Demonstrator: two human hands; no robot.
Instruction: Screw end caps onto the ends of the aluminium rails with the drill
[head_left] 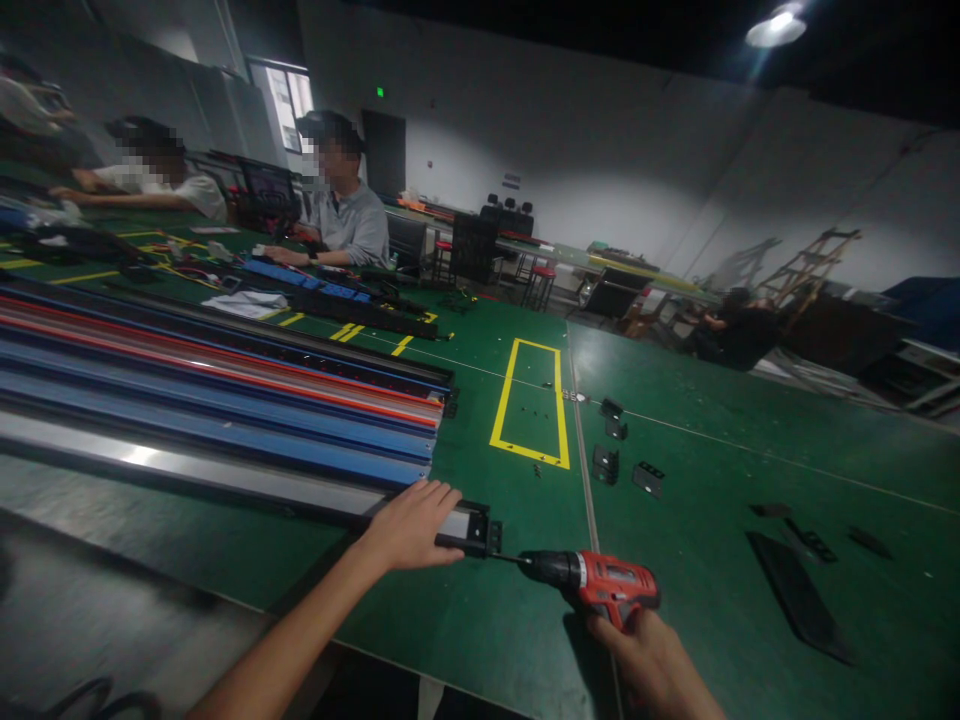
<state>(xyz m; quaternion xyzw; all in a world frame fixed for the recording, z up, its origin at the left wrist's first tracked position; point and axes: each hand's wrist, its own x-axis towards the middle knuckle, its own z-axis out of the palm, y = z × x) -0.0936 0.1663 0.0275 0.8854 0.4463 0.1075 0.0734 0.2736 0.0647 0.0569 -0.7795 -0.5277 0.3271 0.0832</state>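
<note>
The red and black power drill [611, 585] lies level above the tabletop [697, 450], near its front edge, bit pointing left. Right hand [651, 650] is closed around the drill's grip. The bit's tip meets the end bracket [493, 533] of the long silver-and-black bar [300, 490], nearest the front edge. Left hand [412, 528] lies over the bar near that end, fingers across the top, thumb at the near side.

Beyond the bar, running in from the tabletop's left edge: blue strips [300, 418], orange-red strips [322, 380] and black bars [360, 365]. Beyond the drill: 1 yellow tape rectangle [564, 408] with small screws near it; right of it, 3 black brackets [606, 464]. Toward the right edge: a dark flat piece [796, 595]. At the far left, 2 seated people [349, 225] work by wiring [191, 270].
</note>
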